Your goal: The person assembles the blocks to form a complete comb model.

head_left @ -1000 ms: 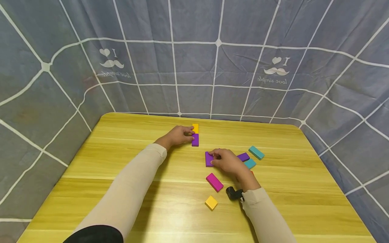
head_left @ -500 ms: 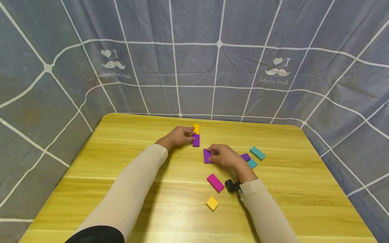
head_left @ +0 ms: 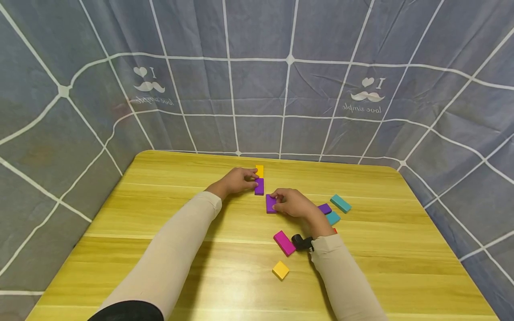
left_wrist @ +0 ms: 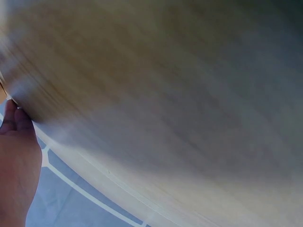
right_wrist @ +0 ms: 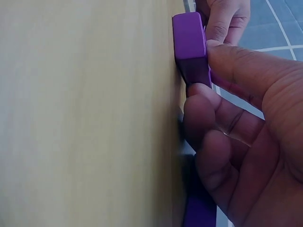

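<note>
Head view shows my right hand (head_left: 295, 203) with thumb and forefinger clamped on a purple block (head_left: 270, 203), over the middle of the table (head_left: 225, 276), rather toward its far edge. The fingertips cover the block's right side, and whether it touches the wood I cannot tell. My left hand (head_left: 238, 179) is nearer to the far edge; its forefinger and thumb are apart, the first at a far yellow block (head_left: 260, 171), the second at a second purple block (head_left: 259, 187). These two lie end to end, their left sides partly covered; how hard I press is not visible.

Toward the right edge, beyond my wrist, are an upper teal block (head_left: 340, 203), a lower teal block (head_left: 333, 218) and a third purple block (head_left: 324, 208), the last two partly hidden. Of a red piece (head_left: 335, 231) only a corner comes out. Toward the near edge, which is cut off, lie a pink block (head_left: 284, 243), just beside the black device (head_left: 301, 243) on my wrist, and a small yellow block (head_left: 280, 270).

Left wrist view gives mostly blurred wood, with my hand cut by the picture's side. Right wrist view confirms the pinch; something dark purple below is too blurred to identify.
</note>
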Available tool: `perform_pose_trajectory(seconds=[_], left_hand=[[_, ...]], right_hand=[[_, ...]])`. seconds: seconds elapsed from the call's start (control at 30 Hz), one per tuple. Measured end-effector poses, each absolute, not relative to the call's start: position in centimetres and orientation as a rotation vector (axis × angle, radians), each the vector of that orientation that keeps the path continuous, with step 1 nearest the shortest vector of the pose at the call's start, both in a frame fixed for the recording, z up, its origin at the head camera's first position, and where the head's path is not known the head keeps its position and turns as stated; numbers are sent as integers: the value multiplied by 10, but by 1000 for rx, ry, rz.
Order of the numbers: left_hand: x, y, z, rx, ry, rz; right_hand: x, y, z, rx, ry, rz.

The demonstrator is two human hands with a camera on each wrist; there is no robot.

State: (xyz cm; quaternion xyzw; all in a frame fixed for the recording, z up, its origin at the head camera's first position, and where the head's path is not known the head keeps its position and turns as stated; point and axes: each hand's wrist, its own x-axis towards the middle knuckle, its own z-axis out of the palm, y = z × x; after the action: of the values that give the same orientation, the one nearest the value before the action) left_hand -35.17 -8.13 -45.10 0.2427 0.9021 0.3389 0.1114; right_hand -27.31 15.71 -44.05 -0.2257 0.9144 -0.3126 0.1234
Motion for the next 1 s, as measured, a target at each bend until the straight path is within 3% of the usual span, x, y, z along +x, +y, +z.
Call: perform_pose_trajectory(seconds=[1.0], left_hand=[[-351,-82,-451,732,2659,972]], right_hand=[[-269,136,-453,-597,2653,-1081]])
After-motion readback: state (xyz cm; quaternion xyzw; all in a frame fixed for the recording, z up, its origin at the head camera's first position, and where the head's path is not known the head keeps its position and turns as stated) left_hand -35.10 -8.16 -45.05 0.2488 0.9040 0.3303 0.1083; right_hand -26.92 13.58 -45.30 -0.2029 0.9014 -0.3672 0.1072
